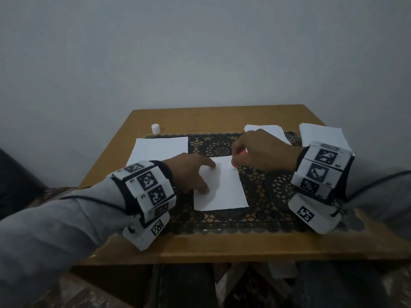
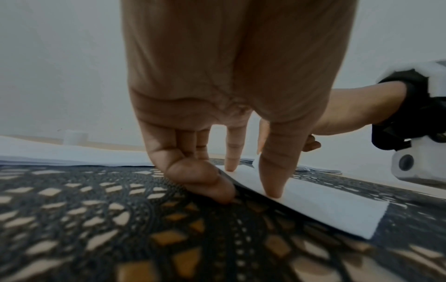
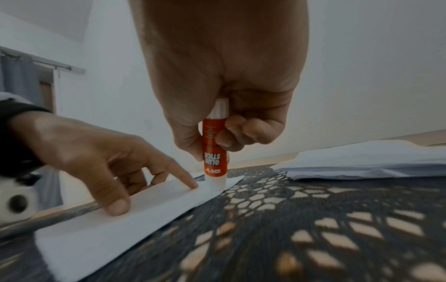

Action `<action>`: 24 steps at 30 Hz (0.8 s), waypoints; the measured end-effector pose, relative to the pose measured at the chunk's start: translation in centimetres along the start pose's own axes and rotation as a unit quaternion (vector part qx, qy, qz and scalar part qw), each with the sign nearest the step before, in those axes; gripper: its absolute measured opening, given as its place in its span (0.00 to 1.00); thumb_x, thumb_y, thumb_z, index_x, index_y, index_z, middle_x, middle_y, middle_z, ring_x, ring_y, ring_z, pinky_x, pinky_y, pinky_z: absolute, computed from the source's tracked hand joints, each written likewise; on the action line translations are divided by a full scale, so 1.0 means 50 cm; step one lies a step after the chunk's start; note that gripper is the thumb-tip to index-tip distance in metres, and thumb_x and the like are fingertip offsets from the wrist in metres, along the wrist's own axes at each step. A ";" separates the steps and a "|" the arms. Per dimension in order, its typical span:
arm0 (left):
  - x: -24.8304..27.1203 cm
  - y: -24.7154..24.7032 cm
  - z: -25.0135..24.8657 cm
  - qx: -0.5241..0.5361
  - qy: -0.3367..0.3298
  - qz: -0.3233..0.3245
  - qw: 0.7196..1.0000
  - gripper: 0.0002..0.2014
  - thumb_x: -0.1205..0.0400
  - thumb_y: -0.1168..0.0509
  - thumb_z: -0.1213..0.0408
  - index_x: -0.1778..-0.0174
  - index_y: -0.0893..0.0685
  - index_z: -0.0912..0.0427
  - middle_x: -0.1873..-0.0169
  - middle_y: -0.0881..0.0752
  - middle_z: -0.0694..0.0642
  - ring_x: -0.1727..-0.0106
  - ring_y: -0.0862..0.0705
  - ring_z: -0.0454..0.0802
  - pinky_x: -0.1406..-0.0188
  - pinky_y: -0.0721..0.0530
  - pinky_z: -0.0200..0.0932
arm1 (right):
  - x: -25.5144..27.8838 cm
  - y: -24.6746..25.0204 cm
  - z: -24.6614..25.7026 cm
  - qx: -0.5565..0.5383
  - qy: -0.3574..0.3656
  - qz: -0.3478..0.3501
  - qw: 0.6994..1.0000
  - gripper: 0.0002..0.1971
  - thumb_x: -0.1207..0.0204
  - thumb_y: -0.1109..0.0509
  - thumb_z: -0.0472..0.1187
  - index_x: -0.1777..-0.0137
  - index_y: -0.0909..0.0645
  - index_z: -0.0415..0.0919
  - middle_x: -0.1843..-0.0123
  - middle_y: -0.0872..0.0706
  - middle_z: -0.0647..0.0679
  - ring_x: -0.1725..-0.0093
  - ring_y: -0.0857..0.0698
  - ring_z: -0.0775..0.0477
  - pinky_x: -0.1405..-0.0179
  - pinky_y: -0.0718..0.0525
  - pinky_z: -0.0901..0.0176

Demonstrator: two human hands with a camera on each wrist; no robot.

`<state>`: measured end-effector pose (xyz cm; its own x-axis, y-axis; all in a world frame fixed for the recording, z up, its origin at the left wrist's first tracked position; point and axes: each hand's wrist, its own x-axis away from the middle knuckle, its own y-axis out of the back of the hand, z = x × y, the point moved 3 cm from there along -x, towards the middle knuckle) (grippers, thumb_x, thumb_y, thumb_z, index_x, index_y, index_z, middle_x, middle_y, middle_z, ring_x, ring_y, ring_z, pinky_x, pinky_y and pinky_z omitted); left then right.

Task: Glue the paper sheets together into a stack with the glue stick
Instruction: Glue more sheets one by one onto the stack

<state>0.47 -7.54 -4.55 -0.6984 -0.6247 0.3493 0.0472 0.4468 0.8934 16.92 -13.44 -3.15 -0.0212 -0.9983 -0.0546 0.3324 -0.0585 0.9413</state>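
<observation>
A white paper sheet [image 1: 224, 187] lies on the black lace mat [image 1: 262, 210] in the middle of the table. My left hand [image 1: 195, 174] presses it down with straight index finger and thumb [image 3: 118, 206]; the other fingers are curled beside the sheet [image 2: 325, 208]. My right hand [image 1: 255, 154] grips an orange and white glue stick [image 3: 215, 152] upright, its tip touching the sheet's far right corner. Another sheet [image 1: 160, 150] lies at the left. Two paper piles [image 1: 266, 132] [image 1: 322, 134] sit at the back right.
The white glue cap [image 1: 156, 128] stands near the wooden table's [image 1: 222, 250] back left corner. A grey wall rises just behind the table. The table's front edge is close to my wrists.
</observation>
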 end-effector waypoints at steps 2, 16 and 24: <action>0.000 -0.001 -0.001 0.003 0.001 0.001 1.000 0.34 0.23 0.28 0.56 0.21 0.33 0.44 0.24 0.30 0.52 0.39 0.23 0.50 0.51 0.22 0.37 | 0.016 -0.002 0.007 0.003 0.010 0.005 1.000 0.08 0.26 0.27 0.44 0.62 0.11 0.40 0.61 0.10 0.47 0.59 0.14 0.49 0.55 0.14 0.48; -0.011 -0.008 0.013 0.017 0.001 -0.012 1.000 0.36 0.23 0.28 0.54 0.20 0.36 0.43 0.22 0.32 0.51 0.31 0.25 0.52 0.42 0.24 0.40 | 0.105 -0.014 0.053 -0.013 0.039 0.080 0.996 0.07 0.28 0.27 0.45 0.62 0.10 0.45 0.62 0.10 0.52 0.60 0.14 0.53 0.58 0.15 0.53; -0.032 0.067 0.013 0.321 -0.099 -0.207 0.919 0.18 0.24 0.30 0.77 0.43 0.15 0.51 0.55 0.15 0.50 0.52 0.18 0.46 0.51 0.18 0.46 | 0.111 -0.006 0.049 -0.038 0.023 0.086 0.995 0.07 0.28 0.26 0.45 0.64 0.10 0.46 0.63 0.11 0.54 0.60 0.15 0.57 0.55 0.16 0.57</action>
<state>1.28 -4.65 -2.31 -0.6810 -0.7257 -0.0973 -0.6379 0.5228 0.5655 14.38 -18.93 -2.93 0.0855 -0.9924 0.0883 0.3977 0.1152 0.9102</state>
